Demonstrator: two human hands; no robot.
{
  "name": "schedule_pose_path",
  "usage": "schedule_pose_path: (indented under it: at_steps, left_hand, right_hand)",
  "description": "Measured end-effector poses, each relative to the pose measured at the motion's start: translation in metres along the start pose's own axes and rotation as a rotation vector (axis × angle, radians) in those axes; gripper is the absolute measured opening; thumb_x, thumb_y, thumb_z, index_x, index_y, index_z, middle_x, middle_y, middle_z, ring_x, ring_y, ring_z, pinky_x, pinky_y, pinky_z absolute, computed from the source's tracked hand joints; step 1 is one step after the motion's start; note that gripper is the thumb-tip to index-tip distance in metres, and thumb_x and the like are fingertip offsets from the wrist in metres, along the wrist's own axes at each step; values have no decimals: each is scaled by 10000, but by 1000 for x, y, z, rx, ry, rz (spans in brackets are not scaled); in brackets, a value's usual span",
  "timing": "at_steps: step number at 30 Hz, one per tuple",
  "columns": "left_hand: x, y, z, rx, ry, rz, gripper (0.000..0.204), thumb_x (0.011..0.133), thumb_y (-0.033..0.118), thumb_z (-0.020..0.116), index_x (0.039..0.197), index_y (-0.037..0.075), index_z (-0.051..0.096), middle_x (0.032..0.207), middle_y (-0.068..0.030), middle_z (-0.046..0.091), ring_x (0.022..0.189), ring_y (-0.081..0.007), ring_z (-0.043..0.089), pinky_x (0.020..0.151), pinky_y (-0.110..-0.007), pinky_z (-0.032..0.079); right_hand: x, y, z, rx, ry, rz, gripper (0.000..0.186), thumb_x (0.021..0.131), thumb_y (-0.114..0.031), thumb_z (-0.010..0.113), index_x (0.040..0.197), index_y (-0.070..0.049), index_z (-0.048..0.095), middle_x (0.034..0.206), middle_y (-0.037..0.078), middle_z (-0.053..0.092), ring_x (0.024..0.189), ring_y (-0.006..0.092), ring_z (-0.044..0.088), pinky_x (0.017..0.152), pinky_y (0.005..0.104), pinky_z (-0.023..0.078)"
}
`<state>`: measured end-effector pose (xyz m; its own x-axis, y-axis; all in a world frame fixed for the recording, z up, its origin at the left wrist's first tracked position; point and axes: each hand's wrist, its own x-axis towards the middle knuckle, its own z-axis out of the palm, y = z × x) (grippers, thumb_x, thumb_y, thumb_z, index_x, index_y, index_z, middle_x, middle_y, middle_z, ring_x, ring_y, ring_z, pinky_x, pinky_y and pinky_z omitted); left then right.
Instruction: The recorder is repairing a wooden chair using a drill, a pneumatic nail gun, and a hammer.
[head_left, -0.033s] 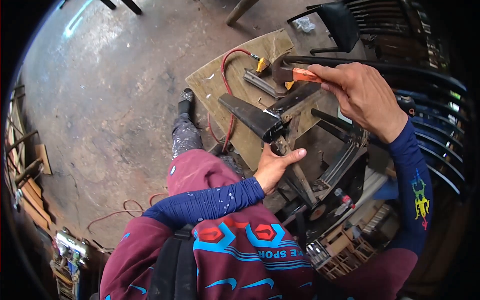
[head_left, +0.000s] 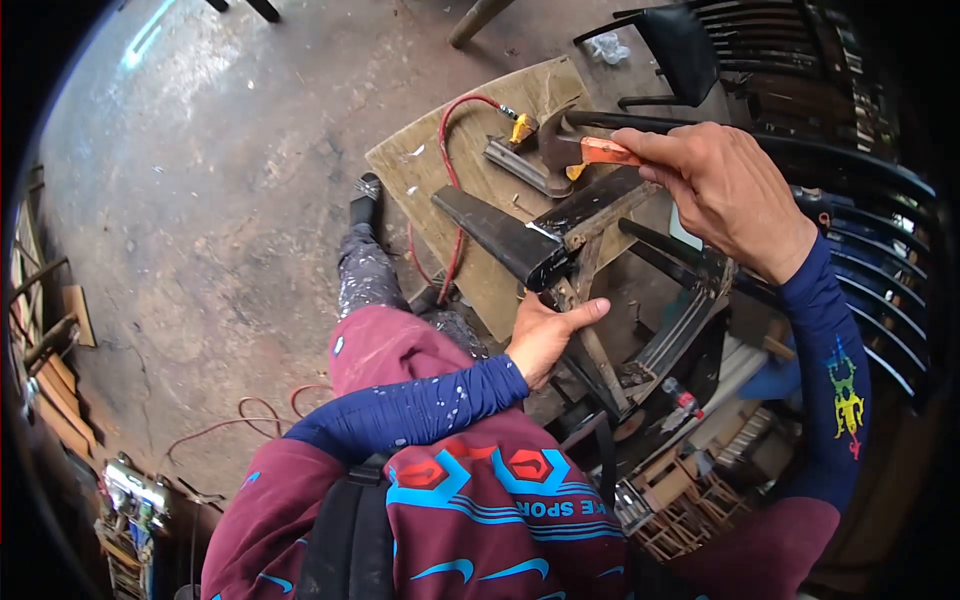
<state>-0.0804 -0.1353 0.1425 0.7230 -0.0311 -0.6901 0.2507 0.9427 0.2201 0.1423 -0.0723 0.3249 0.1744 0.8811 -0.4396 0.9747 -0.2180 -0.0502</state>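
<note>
My right hand (head_left: 722,190) is closed round the orange handle of a claw hammer (head_left: 557,150), its dark metal head over the far part of a wooden board (head_left: 400,160). Below the hammer stands a worn wooden frame (head_left: 495,235) with black-painted pieces meeting at a joint, partly over the board. My left hand (head_left: 545,338) grips the frame just under that joint, thumb stretched out to the right and fingers partly hidden behind the wood. A short grooved bar (head_left: 512,163) lies beside the hammer head, and a small nail-like piece (head_left: 517,205) is nearer the joint.
A red hose (head_left: 445,140) with a yellow fitting (head_left: 522,128) loops over the board. Dark metal bars (head_left: 870,270) crowd the right side. A bottle with a red cap (head_left: 680,393) and wood scraps (head_left: 690,490) lie lower right. Planks (head_left: 65,400) lean at far left.
</note>
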Motion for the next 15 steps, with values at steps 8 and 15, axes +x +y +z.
schedule_pose_path:
  at_steps: [8,15]
  left_hand:
    - [-3,12,-3,-54,23,-18,643,729,77,878,1259,-61,541,1190,-126,667,1049,-186,637,947,-316,502]
    - [-4,22,-1,20,14,37,625,714,95,867,1224,-77,550,1137,-135,686,1022,-193,646,940,-313,505]
  right_hand:
    - [30,-3,17,14,-290,-111,316,891,-75,631,1194,-140,696,746,184,653,727,371,651,643,485,497]
    - [55,3,20,170,168,-232,482,813,12,604,1261,-153,668,809,162,690,707,334,673,605,452,504]
